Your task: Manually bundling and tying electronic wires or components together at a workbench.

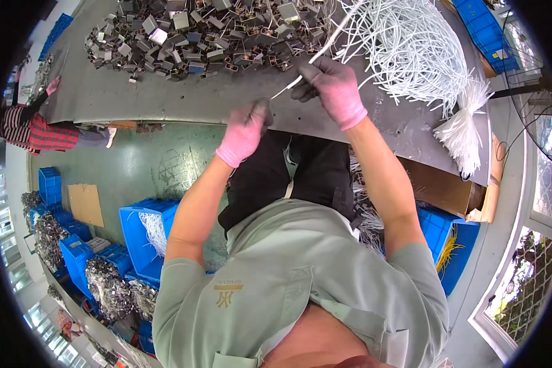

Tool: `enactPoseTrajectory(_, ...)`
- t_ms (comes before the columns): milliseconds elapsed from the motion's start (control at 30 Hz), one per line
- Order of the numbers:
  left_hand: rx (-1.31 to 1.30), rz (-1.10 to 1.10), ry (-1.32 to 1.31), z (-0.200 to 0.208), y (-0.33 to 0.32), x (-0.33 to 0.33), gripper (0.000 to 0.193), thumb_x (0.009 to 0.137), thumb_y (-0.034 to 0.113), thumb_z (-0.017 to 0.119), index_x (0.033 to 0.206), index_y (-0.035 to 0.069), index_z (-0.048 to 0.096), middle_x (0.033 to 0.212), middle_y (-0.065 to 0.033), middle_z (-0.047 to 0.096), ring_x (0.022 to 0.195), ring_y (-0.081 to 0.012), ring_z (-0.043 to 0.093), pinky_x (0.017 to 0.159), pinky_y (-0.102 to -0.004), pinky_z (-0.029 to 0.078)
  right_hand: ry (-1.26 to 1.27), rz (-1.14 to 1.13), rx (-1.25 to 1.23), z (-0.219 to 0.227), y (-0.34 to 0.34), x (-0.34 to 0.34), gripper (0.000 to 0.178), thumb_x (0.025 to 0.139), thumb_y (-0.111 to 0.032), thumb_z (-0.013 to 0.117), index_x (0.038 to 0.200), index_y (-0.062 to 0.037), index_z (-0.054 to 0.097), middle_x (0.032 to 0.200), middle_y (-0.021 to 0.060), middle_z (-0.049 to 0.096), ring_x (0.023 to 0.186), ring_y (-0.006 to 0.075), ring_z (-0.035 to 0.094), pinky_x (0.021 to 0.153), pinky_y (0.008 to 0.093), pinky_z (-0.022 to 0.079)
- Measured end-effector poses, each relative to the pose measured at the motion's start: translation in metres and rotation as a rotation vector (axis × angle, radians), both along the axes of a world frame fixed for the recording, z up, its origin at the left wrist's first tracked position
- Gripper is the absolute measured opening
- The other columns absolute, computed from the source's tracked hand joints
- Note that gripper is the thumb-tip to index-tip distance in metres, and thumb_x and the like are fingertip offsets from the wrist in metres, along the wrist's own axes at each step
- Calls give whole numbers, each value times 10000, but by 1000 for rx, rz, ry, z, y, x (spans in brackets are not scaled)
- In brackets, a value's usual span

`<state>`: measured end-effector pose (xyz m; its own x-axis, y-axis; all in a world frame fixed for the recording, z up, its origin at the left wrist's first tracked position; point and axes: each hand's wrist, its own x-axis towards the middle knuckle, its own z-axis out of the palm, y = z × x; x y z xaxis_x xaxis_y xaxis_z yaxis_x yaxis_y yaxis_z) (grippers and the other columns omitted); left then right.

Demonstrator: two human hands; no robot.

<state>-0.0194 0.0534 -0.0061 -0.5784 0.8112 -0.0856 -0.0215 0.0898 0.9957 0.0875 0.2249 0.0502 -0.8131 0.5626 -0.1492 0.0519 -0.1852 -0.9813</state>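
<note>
head view: both gloved hands, left [246,130] and right [332,87], closed around white tube [313,60]

Two hands in pink gloves, the left hand [246,130] and the right hand [332,89]. One thin white strip [313,58] between them. One big heap of small metal pieces [196,34] on one grey worktop [165,98], too many to count. One loose pile of white strips [405,43]. One tied white bundle [463,129]. One cardboard box [444,187].
</note>
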Motion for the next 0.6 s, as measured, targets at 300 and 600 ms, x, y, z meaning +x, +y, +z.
enactPoseTrajectory(300, -161, -212, -249, 13, -1, 8, 451, 972, 421, 456, 765, 29, 536, 536, 19, 399, 445, -70, 351, 420, -234, 282, 79, 57, -76, -10, -8, 4, 269, 916, -222, 594, 914, 47, 597, 822, 124, 674, 667, 184, 671, 587, 266, 534)
enactPoseTrajectory(600, 108, 71, -294, 1, -9, 13, 226, 934, 212, 534, 944, -9, 582, 559, 19, 422, 423, -62, 337, 397, -225, 267, -11, 67, 99, 19, 22, 4, 266, 889, -231, 634, 878, 34, 615, 711, 102, 649, 612, 166, 653, 551, 248, 517)
